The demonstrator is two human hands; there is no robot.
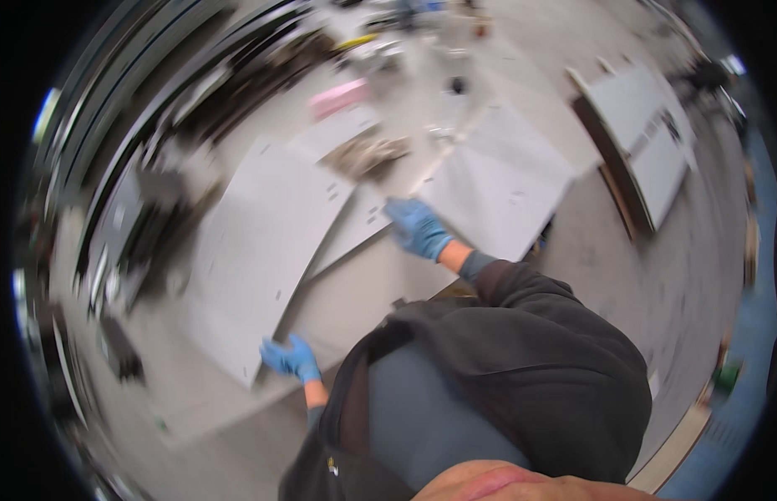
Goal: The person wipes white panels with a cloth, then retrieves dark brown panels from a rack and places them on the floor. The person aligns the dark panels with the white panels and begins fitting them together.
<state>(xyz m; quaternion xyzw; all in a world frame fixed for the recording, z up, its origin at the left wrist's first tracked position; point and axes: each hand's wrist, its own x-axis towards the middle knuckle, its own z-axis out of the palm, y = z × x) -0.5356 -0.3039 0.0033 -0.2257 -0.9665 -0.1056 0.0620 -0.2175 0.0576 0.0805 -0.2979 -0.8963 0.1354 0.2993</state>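
A large white flat panel (259,242) with small dark slots lies on the left, overlapping another white panel (355,221). My left hand (292,361), in a blue glove, is at the near corner of the left panel. Its thumb stands apart from the fingers, which touch the panel's edge. In a matching glove, my right hand (418,228) reaches to the left corner of a white panel (501,179) on the right. Motion blur smears its fingers, and whether they grip that panel does not show.
Beige crumpled material (368,156) and a pink block (338,98) lie beyond the panels. Dark long profiles (255,92) are stacked at the far left. A white-faced panel unit with a brown edge (639,142) stands at the right.
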